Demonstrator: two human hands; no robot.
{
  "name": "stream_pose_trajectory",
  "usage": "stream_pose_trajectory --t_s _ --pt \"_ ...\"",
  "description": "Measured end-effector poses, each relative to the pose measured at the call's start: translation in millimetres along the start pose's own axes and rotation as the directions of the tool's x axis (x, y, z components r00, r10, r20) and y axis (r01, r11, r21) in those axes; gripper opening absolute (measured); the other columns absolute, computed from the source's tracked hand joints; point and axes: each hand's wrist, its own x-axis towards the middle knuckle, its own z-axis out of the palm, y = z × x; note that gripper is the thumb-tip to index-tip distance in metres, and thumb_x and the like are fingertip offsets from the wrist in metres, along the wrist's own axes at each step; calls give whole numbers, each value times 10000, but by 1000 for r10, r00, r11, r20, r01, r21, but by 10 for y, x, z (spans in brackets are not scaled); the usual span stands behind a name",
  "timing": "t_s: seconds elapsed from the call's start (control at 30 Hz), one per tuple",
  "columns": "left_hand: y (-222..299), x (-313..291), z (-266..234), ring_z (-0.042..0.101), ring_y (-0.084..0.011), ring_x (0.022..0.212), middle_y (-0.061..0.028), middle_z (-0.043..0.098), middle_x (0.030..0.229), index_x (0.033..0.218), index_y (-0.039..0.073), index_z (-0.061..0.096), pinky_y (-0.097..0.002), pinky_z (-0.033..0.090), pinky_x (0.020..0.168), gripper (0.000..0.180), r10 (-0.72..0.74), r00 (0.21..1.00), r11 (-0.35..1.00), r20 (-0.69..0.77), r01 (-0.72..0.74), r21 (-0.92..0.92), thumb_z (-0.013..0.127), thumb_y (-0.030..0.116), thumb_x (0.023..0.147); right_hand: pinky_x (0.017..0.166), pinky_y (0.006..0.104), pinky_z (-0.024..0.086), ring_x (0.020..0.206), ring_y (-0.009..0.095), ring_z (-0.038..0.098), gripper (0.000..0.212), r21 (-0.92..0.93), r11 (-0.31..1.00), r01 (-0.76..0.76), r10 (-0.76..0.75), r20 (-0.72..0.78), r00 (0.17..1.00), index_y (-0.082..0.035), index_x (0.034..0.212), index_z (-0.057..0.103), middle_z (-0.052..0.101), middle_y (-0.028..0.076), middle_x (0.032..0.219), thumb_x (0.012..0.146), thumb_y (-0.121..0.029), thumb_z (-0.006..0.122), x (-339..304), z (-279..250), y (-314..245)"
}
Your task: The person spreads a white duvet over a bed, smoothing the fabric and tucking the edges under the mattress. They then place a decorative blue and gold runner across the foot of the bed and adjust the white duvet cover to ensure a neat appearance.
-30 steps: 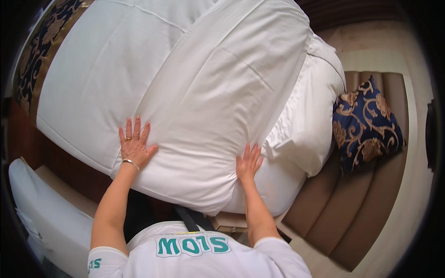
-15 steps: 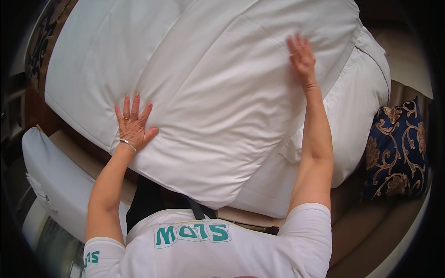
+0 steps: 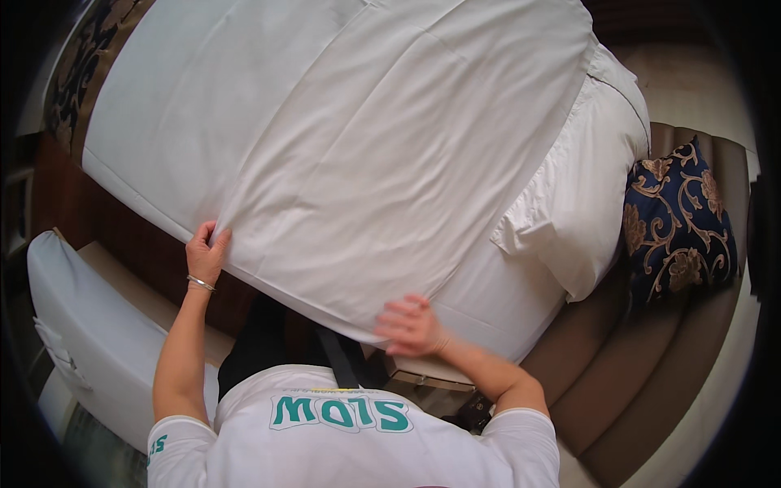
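Observation:
A large white duvet (image 3: 366,171) lies over the bed, its surface rippled with creases. At its near left edge, my left hand (image 3: 207,252) pinches the fabric where a fold runs up from the fingers; a silver bangle circles that wrist. My right hand (image 3: 412,327), blurred by motion, is at the duvet's near corner with its fingers stretched out, and nothing shows in them. Whether it touches the cloth I cannot tell. To the right of the duvet, a white pillow (image 3: 598,163) rests at the head end of the bed.
A dark blue cushion with gold scrolls (image 3: 683,220) leans on the brown padded headboard (image 3: 651,358) at the right. A small bedside cabinet (image 3: 423,378) stands close to my body. At the left is another white-covered bed or seat (image 3: 98,317); a patterned runner (image 3: 89,73) lies beyond.
My left hand has gone from lying spread on the duvet to gripping its edge. My right hand has swept down from the far right to the near edge. The duvet's right part looks flatter.

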Motion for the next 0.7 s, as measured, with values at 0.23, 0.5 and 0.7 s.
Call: stream_pose_trajectory --t_s 0.23,0.5,0.7 --pt "-55 127 -162 452 -26 616 44 542 675 800 -5 577 -180 381 564 107 -38 962 960 272 111 -258 603 91 759 959 459 207 1232 308 259 449 -51 902 -429 271 -706 654 -172 1190 470 409 78 1273 784 -360 509 1695 -533 1688" --pt "-556 -190 -338 519 -45 663 15 574 716 899 10 592 -190 428 625 157 -59 980 896 191 136 -423 608 83 762 933 448 291 1142 265 399 367 373 893 -254 180 221 959 -124 1055 565 475 66 1199 704 -204 633 889 1811 -1256" --pt "-467 -302 -259 497 -87 604 -17 557 664 820 18 547 -236 420 583 102 51 998 955 46 -35 -294 560 118 802 741 354 409 783 276 526 234 463 140 -875 552 -770 -319 19 954 533 556 167 860 813 -161 483 -178 1227 -704"
